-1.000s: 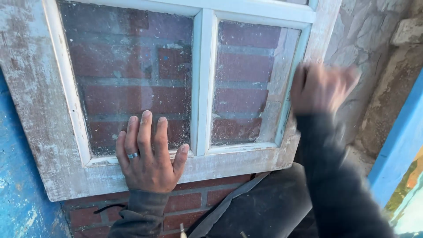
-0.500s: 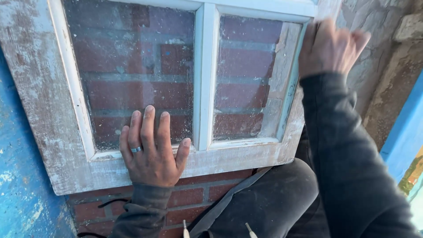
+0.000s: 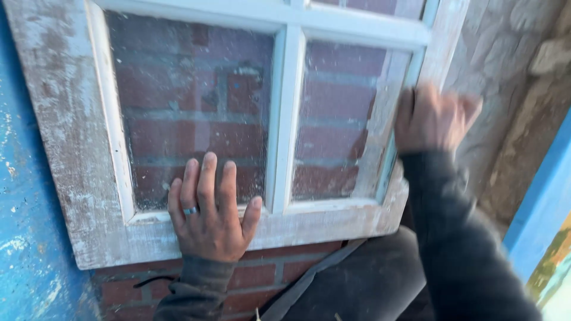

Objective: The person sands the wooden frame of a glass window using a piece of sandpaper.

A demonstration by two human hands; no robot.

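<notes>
An old window sash (image 3: 71, 148) with worn, flaking white paint leans against a red brick wall (image 3: 262, 279). Dusty glass panes (image 3: 190, 107) show brick behind them. My left hand (image 3: 208, 214), a ring on one finger, lies flat with its fingers spread across the bottom rail and the lower edge of the left pane. My right hand (image 3: 434, 119) is blurred by motion. It sits against the sash's right stile with its fingers curled. Whether it holds anything cannot be told. Dark sleeves cover both arms.
A blue painted surface (image 3: 24, 238) runs down the left. Rough grey stone (image 3: 505, 71) stands to the right of the sash, with a blue strip (image 3: 541, 214) beyond it. My dark-clothed leg (image 3: 369, 285) is below the sash.
My right hand went up along the right stile half a second ago and has come back down. My left hand stays flat on the bottom rail.
</notes>
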